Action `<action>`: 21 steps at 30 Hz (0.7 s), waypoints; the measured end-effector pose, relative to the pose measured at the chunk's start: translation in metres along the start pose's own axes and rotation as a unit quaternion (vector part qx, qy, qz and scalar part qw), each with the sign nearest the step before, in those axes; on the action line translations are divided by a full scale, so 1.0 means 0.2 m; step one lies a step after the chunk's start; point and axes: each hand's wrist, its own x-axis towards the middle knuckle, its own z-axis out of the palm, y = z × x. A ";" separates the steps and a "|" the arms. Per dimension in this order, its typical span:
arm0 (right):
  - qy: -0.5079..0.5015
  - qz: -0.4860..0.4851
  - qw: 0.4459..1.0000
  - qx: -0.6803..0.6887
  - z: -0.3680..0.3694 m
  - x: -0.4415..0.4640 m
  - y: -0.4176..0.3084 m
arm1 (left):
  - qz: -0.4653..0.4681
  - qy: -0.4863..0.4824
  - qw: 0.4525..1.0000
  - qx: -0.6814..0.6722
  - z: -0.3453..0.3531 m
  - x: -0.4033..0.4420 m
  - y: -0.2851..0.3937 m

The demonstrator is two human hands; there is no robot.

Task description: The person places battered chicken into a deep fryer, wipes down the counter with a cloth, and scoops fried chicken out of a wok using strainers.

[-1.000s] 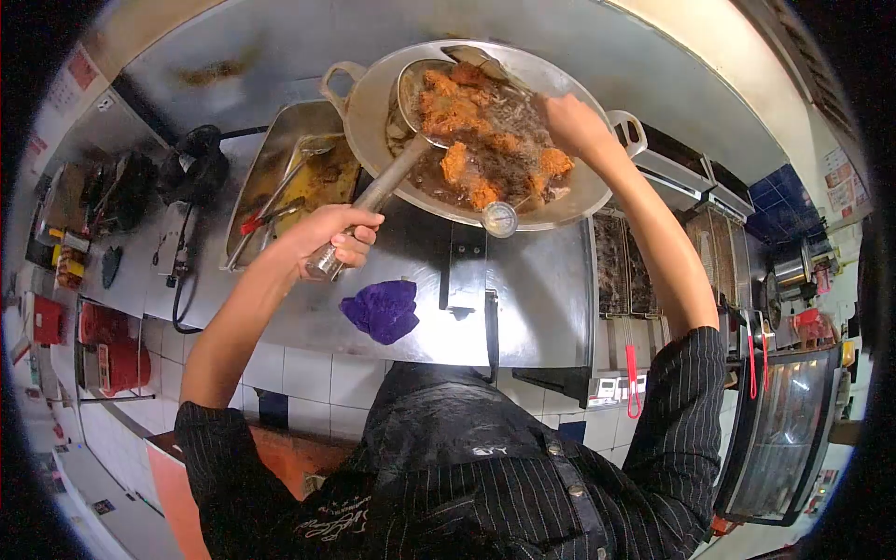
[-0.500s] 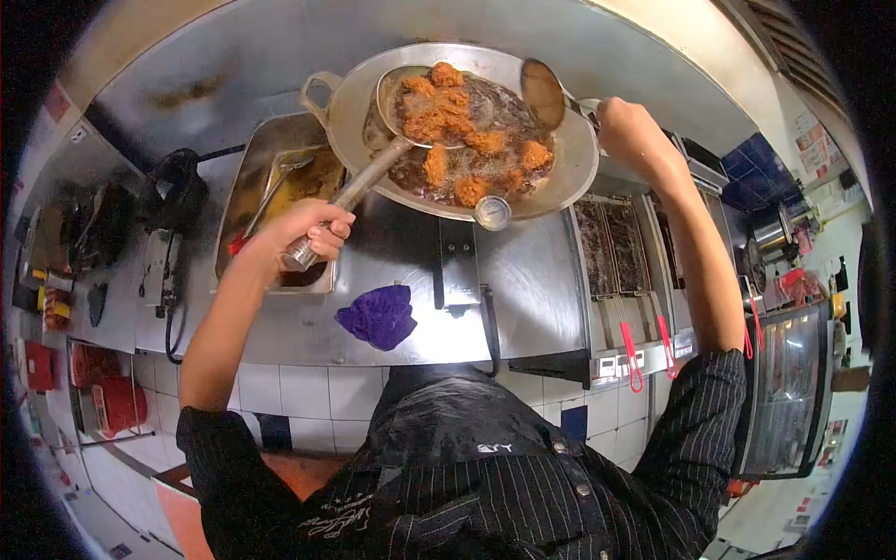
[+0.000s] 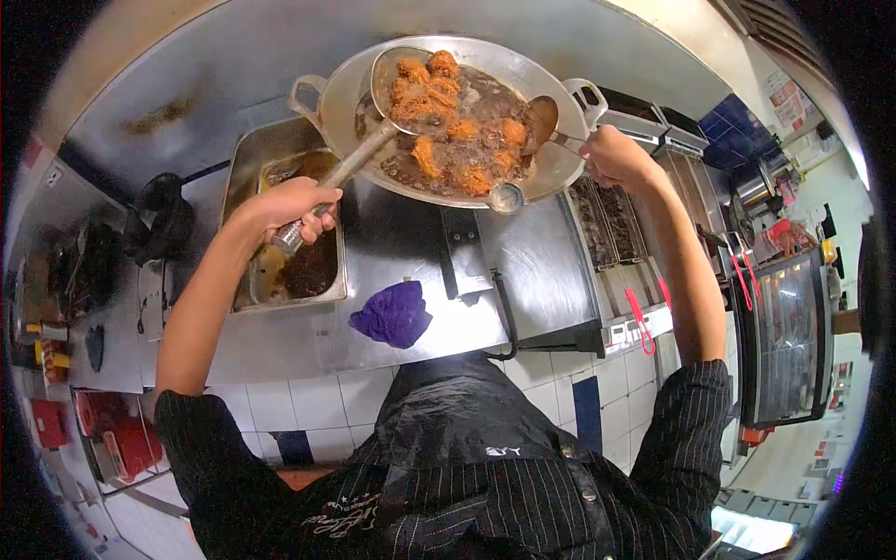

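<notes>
A wide metal wok [image 3: 571, 159] holds dark bubbling oil and several browned fried pieces [image 3: 471, 177]. My left hand [image 3: 303, 210] is closed around the thick metal handle of a large round strainer [image 3: 359, 154]. Its bowl lies at the wok's left side with several fried pieces [image 3: 425, 96] heaped in it. My right hand [image 3: 616, 157] is closed on the handle of a ladle [image 3: 542, 123], near the wok's right loop handle [image 3: 588, 93]. The ladle's bowl dips at the oil's right edge, beside the loose pieces. A round dial thermometer [image 3: 506, 198] sits on the near rim.
A crumpled purple cloth [image 3: 392, 315] lies on the steel counter [image 3: 327, 341] in front of the wok. On the left is a rectangular metal pan [image 3: 343, 271] with oily residue. Fryer baskets [image 3: 607, 219] with red handles [image 3: 640, 322] stand to the right.
The ladle has come down from the upper right rim to the oil's right edge, beside the loose pieces. Those pieces sit closer together. The camera view has shifted slightly.
</notes>
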 end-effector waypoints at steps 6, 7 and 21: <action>-0.025 0.036 0.896 0.442 0.12 0.23 0.17 | 0.006 0.003 0.999 0.045 -0.02 0.01 0.01; -0.025 0.034 0.896 0.442 0.11 0.25 0.17 | 0.007 0.003 0.999 0.045 -0.03 0.01 0.01; -0.039 -0.206 0.956 0.207 0.07 0.67 0.41 | -0.035 -0.143 0.966 -0.212 0.17 -0.05 -0.07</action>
